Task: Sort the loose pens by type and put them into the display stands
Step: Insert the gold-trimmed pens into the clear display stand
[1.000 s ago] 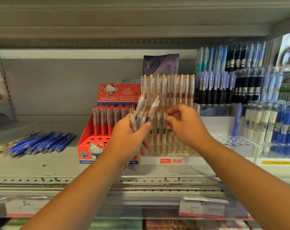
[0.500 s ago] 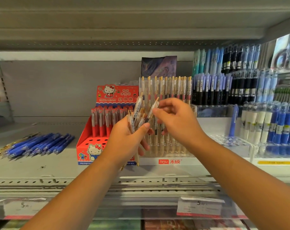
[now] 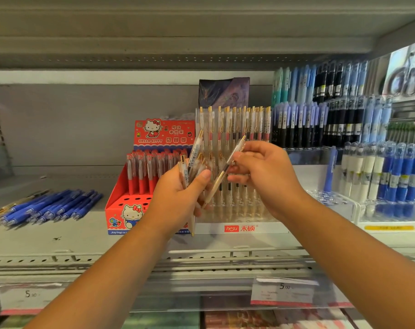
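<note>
The left hand (image 3: 178, 198) is clenched around a bundle of pens (image 3: 195, 150), clear ones with gold clips. They stand fanned in the fist, clip ends up. The right hand (image 3: 266, 176) pinches a single pen (image 3: 219, 180) of the same type between thumb and fingers, near its upper half. This pen is close beside the bundle, and I cannot tell if it is fully free of it.

The long axis of the single pen is tilted. Its clip end points up and to the right, above the right hand, and its tip points down and to the left, toward the left hand. The clear stand (image 3: 239, 228) with the white base is on the shelf (image 3: 59, 236), near its front edge, directly behind and below both hands. It already carries rows of the same gold-clip pens, all upright.

So, in my judgement, the coming move depends on this: the pen must be turned upright, tip down, and then carried forward and down into a hole. The right hand is the nearer one to the stand. Which holes are free I cannot see, because the hands cover the front rows.

Loose blue pens (image 3: 52, 205) lie toward the left end of the shelf, well apart from the hands. A red box (image 3: 121, 210) of red pens stands just left of the clear stand.
</note>
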